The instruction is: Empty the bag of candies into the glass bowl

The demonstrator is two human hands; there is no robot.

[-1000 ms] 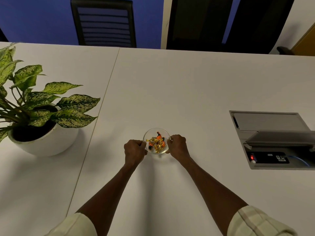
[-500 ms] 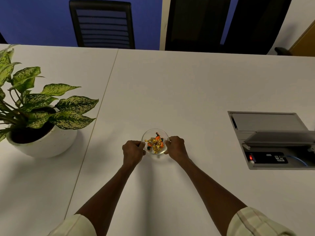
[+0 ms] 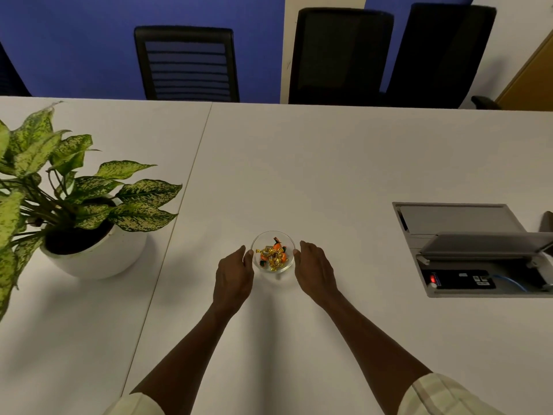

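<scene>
A small glass bowl (image 3: 286,265) stands on the white table, holding several wrapped candies (image 3: 273,255) in gold and orange foil. My left hand (image 3: 233,278) lies just left of the bowl with its fingers loosely extended, fingertips at the rim. My right hand (image 3: 314,272) mirrors it on the right side, fingertips by the rim. Neither hand wraps around the bowl. No candy bag is in sight.
A leafy plant in a white pot (image 3: 98,260) sits at the left. An open cable box (image 3: 472,250) with its raised lid is set into the table at the right. Black chairs (image 3: 187,64) line the far edge.
Both hands were curled tight against the bowl's sides; their fingers have since opened and the hands have eased back slightly. The bowl stays in place.
</scene>
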